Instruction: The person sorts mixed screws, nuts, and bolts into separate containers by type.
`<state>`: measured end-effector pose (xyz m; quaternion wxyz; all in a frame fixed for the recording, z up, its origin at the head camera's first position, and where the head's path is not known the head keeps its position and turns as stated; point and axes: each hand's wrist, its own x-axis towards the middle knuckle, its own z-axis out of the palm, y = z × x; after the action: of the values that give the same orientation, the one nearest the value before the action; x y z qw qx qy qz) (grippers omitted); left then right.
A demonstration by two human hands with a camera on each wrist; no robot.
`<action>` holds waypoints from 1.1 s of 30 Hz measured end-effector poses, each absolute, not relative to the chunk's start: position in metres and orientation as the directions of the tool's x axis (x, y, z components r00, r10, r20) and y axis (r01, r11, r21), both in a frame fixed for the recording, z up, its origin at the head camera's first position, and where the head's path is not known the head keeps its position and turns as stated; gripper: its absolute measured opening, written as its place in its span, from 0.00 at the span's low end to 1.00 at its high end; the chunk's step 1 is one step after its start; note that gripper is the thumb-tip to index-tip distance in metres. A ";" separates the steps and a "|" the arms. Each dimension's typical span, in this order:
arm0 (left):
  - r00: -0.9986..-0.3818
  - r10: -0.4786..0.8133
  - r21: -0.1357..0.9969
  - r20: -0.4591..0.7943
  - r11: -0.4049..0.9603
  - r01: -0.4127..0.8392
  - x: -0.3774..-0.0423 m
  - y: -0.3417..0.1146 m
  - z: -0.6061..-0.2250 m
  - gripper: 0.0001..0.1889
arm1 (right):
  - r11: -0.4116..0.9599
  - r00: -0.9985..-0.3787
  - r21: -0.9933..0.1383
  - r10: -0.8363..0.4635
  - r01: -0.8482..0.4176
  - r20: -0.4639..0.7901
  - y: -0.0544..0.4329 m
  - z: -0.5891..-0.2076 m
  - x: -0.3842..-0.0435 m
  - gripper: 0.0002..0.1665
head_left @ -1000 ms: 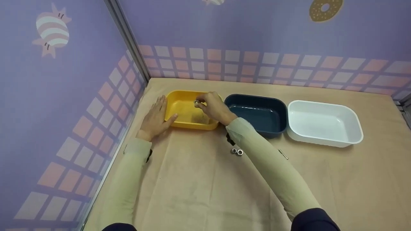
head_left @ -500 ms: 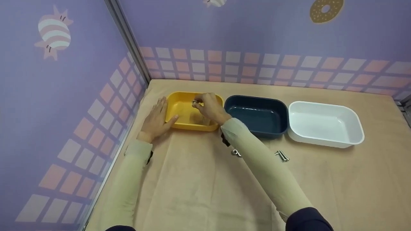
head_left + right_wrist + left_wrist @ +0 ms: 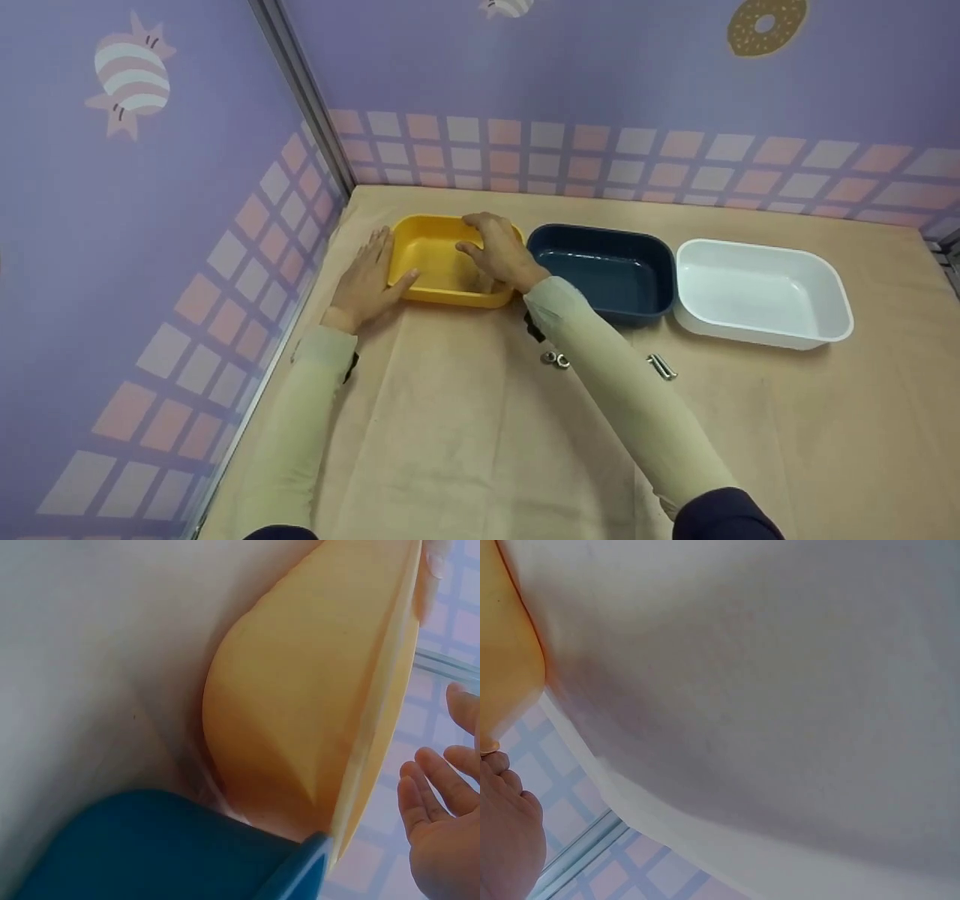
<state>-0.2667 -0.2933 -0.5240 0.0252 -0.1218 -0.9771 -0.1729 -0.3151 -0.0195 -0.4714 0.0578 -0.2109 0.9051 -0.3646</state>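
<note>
A yellow box stands at the back left of the cloth-covered table. My left hand lies against its left side, fingers straight, with the thumb at the front rim. Over the right half of this box is my right hand, thumb and fingers parted and nothing between them. In the right wrist view the fingers of the right hand show spread above the rim. The floor of the yellow box is partly hidden behind that hand. Two metal nuts lie on the cloth beside the right forearm.
To the right of the yellow box stand a dark blue box and a white box, side by side. A few metal screws lie in front of the blue one. Patterned walls close off the left and back.
The right thumb and fingers have parted and let go of the small metal nut they pinched over the yellow box. The left hand keeps its place.
</note>
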 end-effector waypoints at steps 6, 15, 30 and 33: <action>-0.968 0.234 0.339 0.087 0.907 0.250 -0.270 -0.292 -0.526 0.51 | 0.658 -0.892 -0.653 -0.447 -0.375 0.062 -0.009 -0.465 -0.312 0.32; -0.960 0.257 0.343 0.110 0.897 0.279 -0.271 -0.292 -0.522 0.50 | 0.656 -0.856 -0.597 -0.505 -0.462 0.107 0.010 -0.455 -0.298 0.31; -0.959 0.256 0.353 0.119 0.892 0.282 -0.268 -0.293 -0.524 0.49 | 0.614 -0.803 -0.566 -0.576 -0.551 0.157 0.050 -0.445 -0.264 0.33; -0.961 0.254 0.359 0.112 0.891 0.277 -0.268 -0.295 -0.527 0.49 | 0.598 -0.790 -0.558 -0.584 -0.575 0.187 0.060 -0.445 -0.256 0.33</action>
<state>-0.2678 -0.2950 -0.5265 0.0309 -0.1366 -0.9719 -0.1890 -0.2560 0.0603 -0.4451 0.0076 -0.3241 0.8940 -0.3094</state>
